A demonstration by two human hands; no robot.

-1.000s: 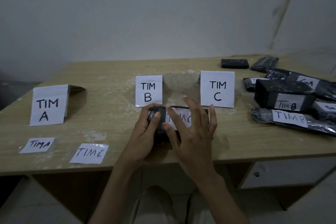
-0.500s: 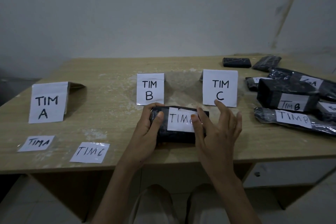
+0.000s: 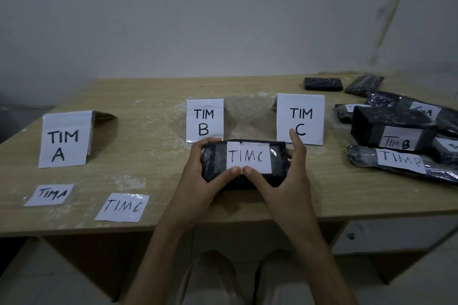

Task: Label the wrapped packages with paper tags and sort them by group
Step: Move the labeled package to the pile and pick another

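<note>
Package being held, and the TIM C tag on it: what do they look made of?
The package looks like glossy black plastic film: wrinkles and light glints. The tag looks like matte white paper, handwritten in dark marker. Shiny patches beside it suggest clear tape, not certain.

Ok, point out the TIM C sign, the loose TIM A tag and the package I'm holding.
TIM C sign (image 3: pixel 300 119): head view, white face centre.
loose TIM A tag (image 3: pixel 50 194): head view, its writing.
held package (image 3: pixel 215 161): head view, black wrap left of label.

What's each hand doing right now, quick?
Left hand: holding the left end of the black plastic-wrapped rectangular package.
Right hand: holding its right end, thumb on the white paper tag.
</note>
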